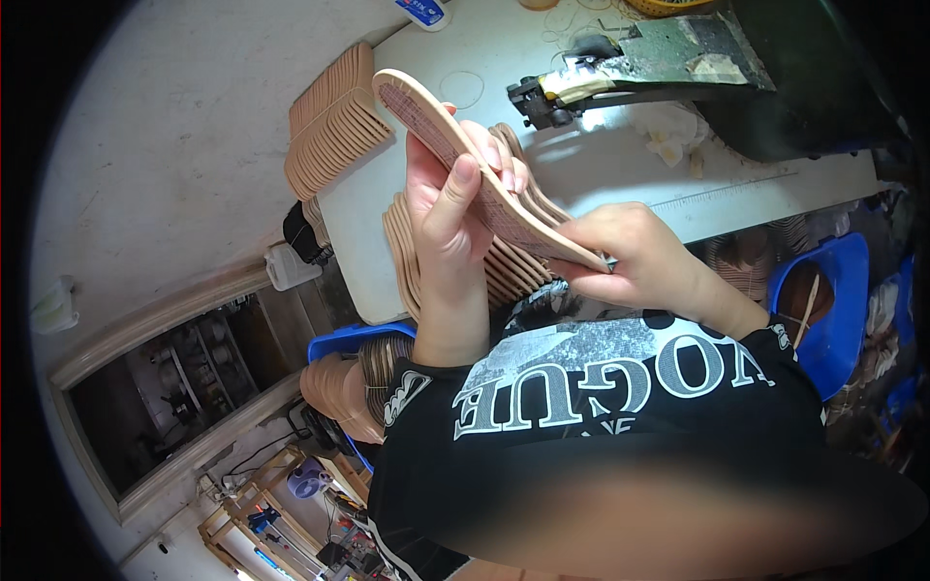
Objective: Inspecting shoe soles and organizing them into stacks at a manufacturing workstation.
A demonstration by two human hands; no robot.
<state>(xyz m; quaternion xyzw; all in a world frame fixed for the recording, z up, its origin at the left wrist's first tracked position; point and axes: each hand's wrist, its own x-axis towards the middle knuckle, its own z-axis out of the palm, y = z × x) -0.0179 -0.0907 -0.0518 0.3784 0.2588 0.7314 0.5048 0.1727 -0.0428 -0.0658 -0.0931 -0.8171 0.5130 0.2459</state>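
Note:
A curved shoe insole (504,211) with a tan rim and a brownish patterned face is held up slantwise over the table. My left hand (448,201) is closed around its middle, thumb on the patterned face and fingers behind. At its lower right end, my right hand (630,250) pinches the edge between thumb and fingers; something small there is too hidden to make out. Behind and below the held piece lies a row of similar tan insoles (402,247), partly covered by my left forearm.
A bundled stack of insoles (334,121) stands at the table's left edge. At the far right of the white table (722,198) is a worn green machine (668,58). Blue bins with insoles stand at left (339,341) and right (848,290). A white bottle (423,12) is at the back.

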